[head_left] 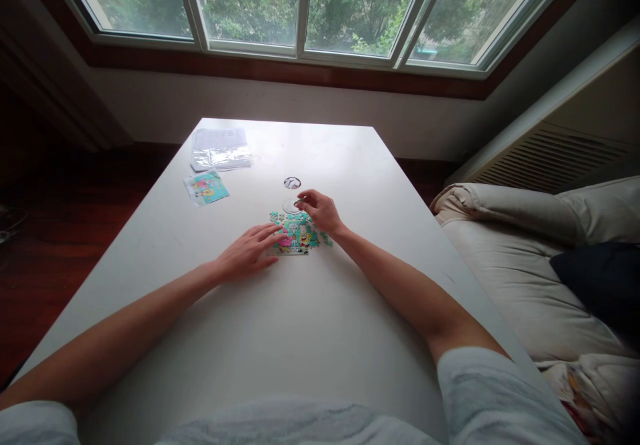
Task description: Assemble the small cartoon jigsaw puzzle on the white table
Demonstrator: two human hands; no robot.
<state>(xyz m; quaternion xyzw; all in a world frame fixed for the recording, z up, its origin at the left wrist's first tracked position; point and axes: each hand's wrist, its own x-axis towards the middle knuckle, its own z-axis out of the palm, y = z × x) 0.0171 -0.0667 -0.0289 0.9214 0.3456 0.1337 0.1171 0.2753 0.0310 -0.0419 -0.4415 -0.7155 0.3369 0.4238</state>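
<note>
A partly assembled jigsaw puzzle (pixel 294 238) with cartoon figures lies on the table, loose teal pieces (pixel 281 217) scattered along its far and right sides. My left hand (pixel 253 248) rests at the puzzle's left edge, fingers stretched out and fingertips on it. Just beyond the puzzle, my right hand (pixel 320 209) has thumb and fingers pinched together over a clear round dish (pixel 290 206). Whatever is in that pinch is too small to make out. A round disc with a dark rim (pixel 293 183) lies farther back.
The white table (pixel 320 338) reaches toward a window. At its far left lie a clear plastic sleeve with papers (pixel 221 149) and a teal picture card (pixel 206 187) showing cartoon figures. A cream sofa (pixel 490 278) stands along the right side.
</note>
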